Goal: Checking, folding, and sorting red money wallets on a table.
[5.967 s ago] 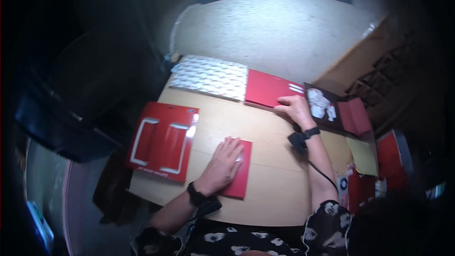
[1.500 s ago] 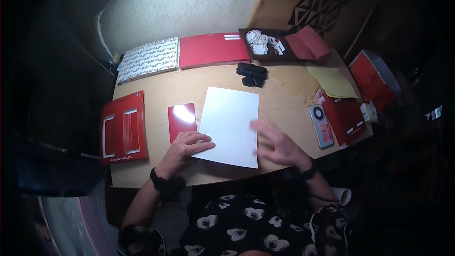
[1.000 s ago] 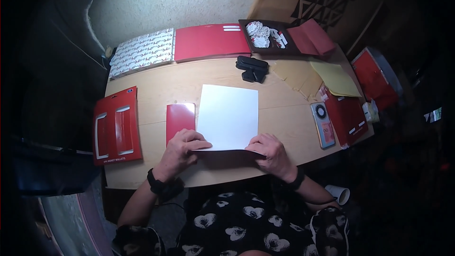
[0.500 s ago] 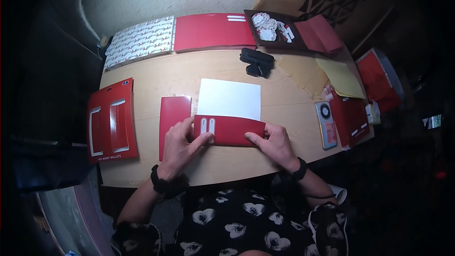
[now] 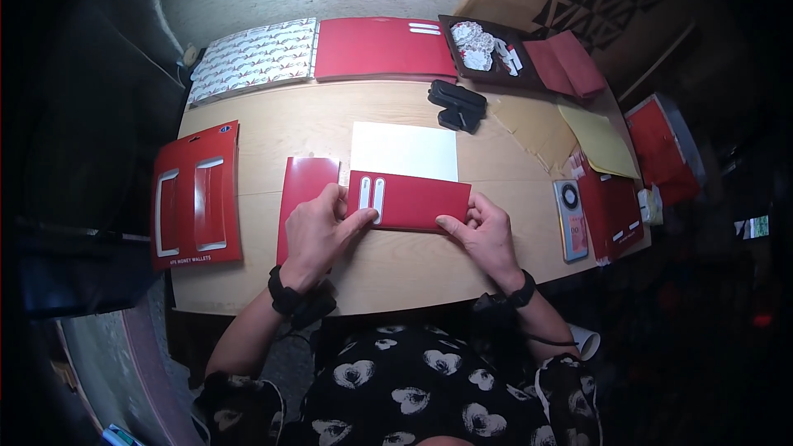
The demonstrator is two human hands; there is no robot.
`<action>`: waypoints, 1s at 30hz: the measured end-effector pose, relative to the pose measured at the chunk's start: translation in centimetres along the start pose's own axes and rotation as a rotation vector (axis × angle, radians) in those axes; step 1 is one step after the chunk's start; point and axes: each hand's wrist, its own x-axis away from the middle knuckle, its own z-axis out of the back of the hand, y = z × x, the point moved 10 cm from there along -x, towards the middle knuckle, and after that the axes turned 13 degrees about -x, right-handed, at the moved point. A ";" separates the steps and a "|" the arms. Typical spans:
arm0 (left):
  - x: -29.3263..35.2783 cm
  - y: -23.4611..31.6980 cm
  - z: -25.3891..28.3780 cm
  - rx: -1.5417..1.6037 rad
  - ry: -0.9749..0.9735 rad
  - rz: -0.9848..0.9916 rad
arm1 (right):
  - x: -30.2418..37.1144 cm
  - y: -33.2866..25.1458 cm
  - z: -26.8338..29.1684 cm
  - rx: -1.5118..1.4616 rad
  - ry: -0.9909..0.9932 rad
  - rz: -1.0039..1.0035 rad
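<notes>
Both my hands hold a long red paper wallet (image 5: 417,202) by its lower corners. Two white rounded slots show near its left end. My left hand (image 5: 312,227) pinches the left end, thumb on the front face. The right end is between the thumb and fingers of my right hand (image 5: 487,235). Beyond the wallet lies a blank white sheet (image 5: 405,149), its near part hidden behind the wallet. A second red card piece (image 5: 312,175) lies flat on the table to the left, partly under my left hand.
Far edge: a patterned white stack (image 5: 256,62), a red folder (image 5: 384,49) and a dark tray (image 5: 533,70) with crumpled paper. A black stapler-like object (image 5: 457,101) sits nearer. At left lies red packaging (image 5: 198,227); at right, a phone (image 5: 570,223), yellow paper (image 5: 599,140) and red packs (image 5: 611,227).
The view has shifted slightly. My hands have moved the red wallet a little away from me and to the right, and it now slants slightly down toward its right end.
</notes>
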 end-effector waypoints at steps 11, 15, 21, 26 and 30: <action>0.0 0.0 0.3 -0.067 0.114 -0.002 | -0.7 -1.0 0.3 0.376 0.134 0.180; 0.1 1.1 1.2 -0.086 0.171 -0.062 | -0.5 -1.0 0.4 0.392 0.159 0.156; -0.5 1.0 1.0 -0.181 0.141 -0.007 | -0.2 -0.7 0.6 0.281 0.159 0.161; -0.8 1.2 0.7 -0.245 0.123 -0.008 | -0.4 -1.8 0.1 0.435 0.186 0.209; -0.6 1.1 0.5 -0.283 0.140 -0.010 | -0.5 -1.3 -0.2 0.538 0.181 0.253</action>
